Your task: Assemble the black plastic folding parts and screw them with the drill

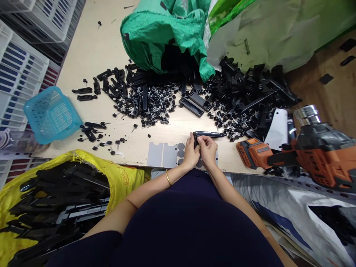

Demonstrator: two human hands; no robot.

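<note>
A glossy black elongated part [210, 134] lies across my fingertips near the table's front edge, its long end pointing right. My left hand [190, 152], with a gold bangle on the wrist, is closed around the part's left end. Just beside it, my right hand [208, 149] pinches at the same part from below with thumb and forefinger. Anything small between those fingertips is hidden. Grey flat sheets [155, 154] and grey round discs [180, 150] lie left of and partly under my hands.
Small black knobs with metal pins [155, 104] and black parts [236, 89] are heaped behind my hands. An orange cordless tool [325, 155] stands right. Further around are a blue basket [52, 115], green sack [155, 33], and yellow sack [122, 185] of black parts.
</note>
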